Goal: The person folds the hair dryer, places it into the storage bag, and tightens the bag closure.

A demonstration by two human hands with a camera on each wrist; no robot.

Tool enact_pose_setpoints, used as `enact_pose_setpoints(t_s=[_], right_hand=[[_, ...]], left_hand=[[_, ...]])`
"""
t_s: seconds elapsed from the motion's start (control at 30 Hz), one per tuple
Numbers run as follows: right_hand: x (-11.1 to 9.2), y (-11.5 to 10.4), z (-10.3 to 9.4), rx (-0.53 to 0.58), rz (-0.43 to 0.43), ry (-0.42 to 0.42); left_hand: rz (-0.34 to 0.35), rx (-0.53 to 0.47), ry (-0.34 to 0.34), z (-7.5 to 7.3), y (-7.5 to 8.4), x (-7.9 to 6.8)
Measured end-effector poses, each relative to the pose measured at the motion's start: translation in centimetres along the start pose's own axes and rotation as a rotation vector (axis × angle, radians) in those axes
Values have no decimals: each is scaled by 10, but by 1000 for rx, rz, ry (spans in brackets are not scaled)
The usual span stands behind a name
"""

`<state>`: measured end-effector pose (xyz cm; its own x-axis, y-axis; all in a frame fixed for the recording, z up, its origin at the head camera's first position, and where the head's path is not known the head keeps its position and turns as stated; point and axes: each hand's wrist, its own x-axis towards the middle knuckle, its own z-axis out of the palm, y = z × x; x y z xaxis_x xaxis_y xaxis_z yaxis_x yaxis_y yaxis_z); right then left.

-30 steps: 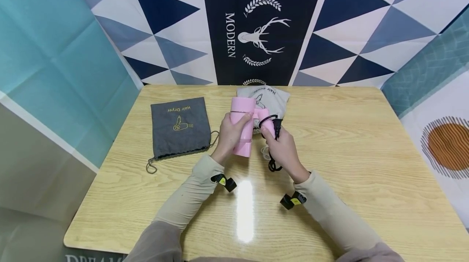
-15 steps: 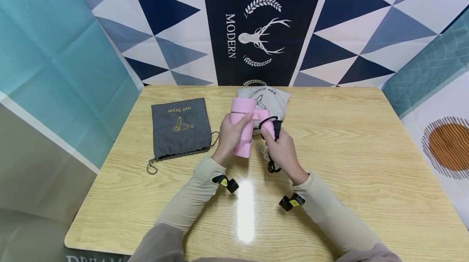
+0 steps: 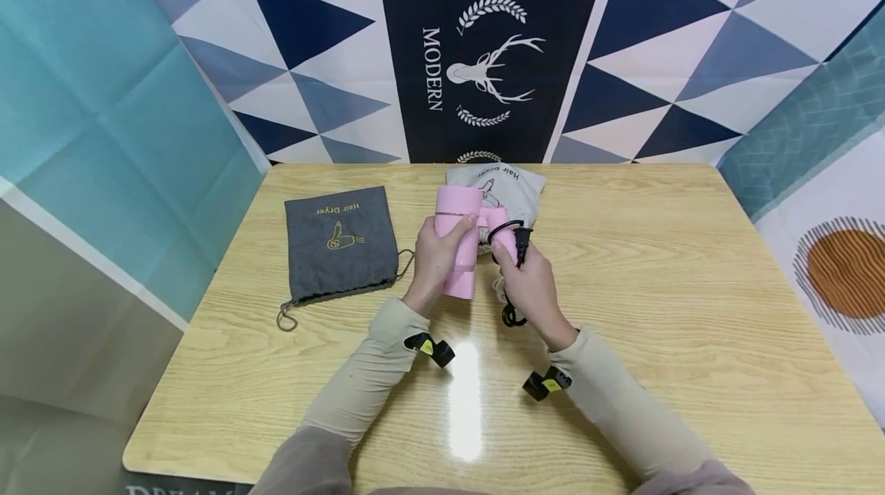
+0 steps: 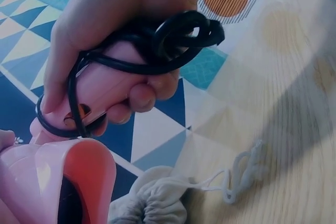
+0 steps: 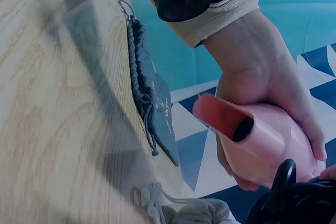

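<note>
A pink hair dryer (image 3: 459,200) is held above the table in both hands. My left hand (image 3: 433,258) grips its barrel, thumb across the near side. The handle is in the grasp of my right hand (image 3: 534,289), together with the black power cord (image 4: 126,67) wrapped around it. In the head view the plug (image 3: 523,237) sticks up by the right hand and a cord loop hangs below. The nozzle opening (image 5: 223,116) shows in the right wrist view. Behind the dryer lies a light grey drawstring bag (image 3: 528,191), partly hidden.
A dark grey drawstring bag (image 3: 346,264) printed "Hair Dryer" lies flat on the left part of the wooden table (image 3: 664,272). Patterned cloth (image 3: 318,18) hangs along the back and sides. White drawstrings of the light bag (image 4: 241,177) trail onto the tabletop.
Both wrists have drawn very slightly toward each other. The hold on the hair dryer and its cord looks unchanged, and both bags lie where they were.
</note>
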<state>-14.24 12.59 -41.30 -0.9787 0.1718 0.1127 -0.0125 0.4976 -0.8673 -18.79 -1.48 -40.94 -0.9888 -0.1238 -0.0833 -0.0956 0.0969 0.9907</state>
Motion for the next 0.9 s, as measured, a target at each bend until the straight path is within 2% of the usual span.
enact_pose_setpoints(t_s=[0.17, 0.3, 0.53, 0.9], right_hand=[[-5, -2, 9, 64, 19, 73], [-8, -5, 13, 81, 25, 84], [-7, -7, 11, 65, 20, 101], [-7, -4, 13, 61, 10, 122]], left_hand=[[12, -79, 48, 13, -2, -7], [9, -148, 84, 22, -4, -13], [10, -179, 110, 26, -5, -14], [5, -169, 120, 28, -5, -15]])
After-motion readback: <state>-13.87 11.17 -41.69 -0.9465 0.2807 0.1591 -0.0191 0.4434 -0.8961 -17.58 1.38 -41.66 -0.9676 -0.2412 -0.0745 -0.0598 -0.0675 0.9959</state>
